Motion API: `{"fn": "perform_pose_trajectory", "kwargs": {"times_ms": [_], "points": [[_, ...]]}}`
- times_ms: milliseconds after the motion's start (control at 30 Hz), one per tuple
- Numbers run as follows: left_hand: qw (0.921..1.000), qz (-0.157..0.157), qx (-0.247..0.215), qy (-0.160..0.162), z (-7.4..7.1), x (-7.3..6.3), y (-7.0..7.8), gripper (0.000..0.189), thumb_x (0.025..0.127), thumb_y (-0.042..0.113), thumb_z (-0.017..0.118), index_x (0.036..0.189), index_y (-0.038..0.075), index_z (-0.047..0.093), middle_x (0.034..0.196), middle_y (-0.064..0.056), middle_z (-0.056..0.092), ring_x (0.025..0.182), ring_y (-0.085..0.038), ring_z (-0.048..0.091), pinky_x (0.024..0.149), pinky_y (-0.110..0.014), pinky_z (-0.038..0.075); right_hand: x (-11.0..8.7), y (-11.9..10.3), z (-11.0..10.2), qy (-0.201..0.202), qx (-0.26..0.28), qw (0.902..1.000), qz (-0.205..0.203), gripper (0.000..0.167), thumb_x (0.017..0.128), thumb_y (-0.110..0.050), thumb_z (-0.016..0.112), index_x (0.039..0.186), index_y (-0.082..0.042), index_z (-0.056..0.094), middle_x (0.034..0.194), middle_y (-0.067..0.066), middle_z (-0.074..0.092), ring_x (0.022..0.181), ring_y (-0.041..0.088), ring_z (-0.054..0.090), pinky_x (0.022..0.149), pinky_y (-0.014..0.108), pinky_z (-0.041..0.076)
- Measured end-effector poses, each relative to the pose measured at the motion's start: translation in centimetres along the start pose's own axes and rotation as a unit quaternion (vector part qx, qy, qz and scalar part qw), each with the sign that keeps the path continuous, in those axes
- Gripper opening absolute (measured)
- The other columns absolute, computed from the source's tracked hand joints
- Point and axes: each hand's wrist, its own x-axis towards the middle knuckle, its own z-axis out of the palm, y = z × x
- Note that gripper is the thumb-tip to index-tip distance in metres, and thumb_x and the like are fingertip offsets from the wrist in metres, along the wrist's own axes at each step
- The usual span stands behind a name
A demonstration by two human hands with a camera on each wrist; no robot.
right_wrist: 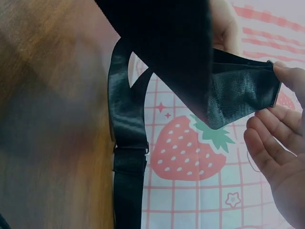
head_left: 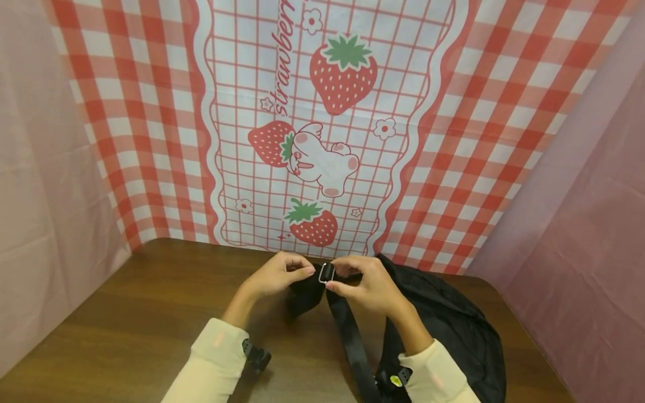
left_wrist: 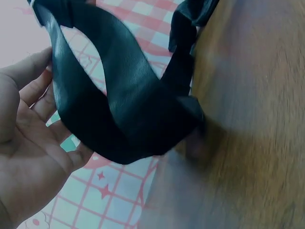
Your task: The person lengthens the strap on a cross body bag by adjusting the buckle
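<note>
A black webbing strap [head_left: 304, 294] is held up above the table, threaded through a rectangular metal slide buckle [head_left: 326, 273]. My right hand [head_left: 373, 285] pinches the buckle's edge between thumb and fingers; the right wrist view shows this grip [right_wrist: 281, 138] up close. On the other side, my left hand [head_left: 277, 274] pinches the strap close to the buckle. A loop of strap [left_wrist: 128, 71] hangs down beside the left palm in the left wrist view. The black bag [head_left: 448, 313] lies under and beyond my right forearm. Another strap length [head_left: 347, 330] runs down toward it.
The brown wooden table [head_left: 151, 313] lies beneath both arms. A red-and-white checked cloth with strawberries [head_left: 342, 73] hangs behind its far edge. Pale pink curtains [head_left: 579, 224] stand at the sides. A second buckle [right_wrist: 129, 160] sits on a strap in the right wrist view.
</note>
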Motion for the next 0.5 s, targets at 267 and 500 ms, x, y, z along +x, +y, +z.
{"fn": "perform_pose_trajectory", "kwargs": {"times_ms": [267,500], "points": [[0.9994,0.023,-0.017,-0.019,0.26,0.17,-0.03,0.021,0.105,0.017,0.061,0.103,0.003,0.075,0.092,-0.005,0.072,0.083,-0.016,0.063,0.075,-0.03,0.053,0.04,-0.02,0.15,-0.011,0.018,0.9998,-0.003,0.03,0.085,-0.025,0.086,0.11,-0.014,0.076,0.093,-0.004,0.072,0.084,0.012,0.068,0.075,0.037,0.059],[0.9997,0.004,-0.024,-0.009,0.51,0.24,-0.02,0.022,0.105,0.022,0.061,0.102,0.007,0.076,0.094,-0.005,0.073,0.083,-0.018,0.065,0.074,-0.032,0.054,0.02,-0.14,0.3,-0.01,0.01,0.9999,-0.007,0.03,0.086,-0.027,0.086,0.11,-0.014,0.076,0.092,-0.004,0.072,0.084,0.011,0.068,0.074,0.033,0.058]]}}
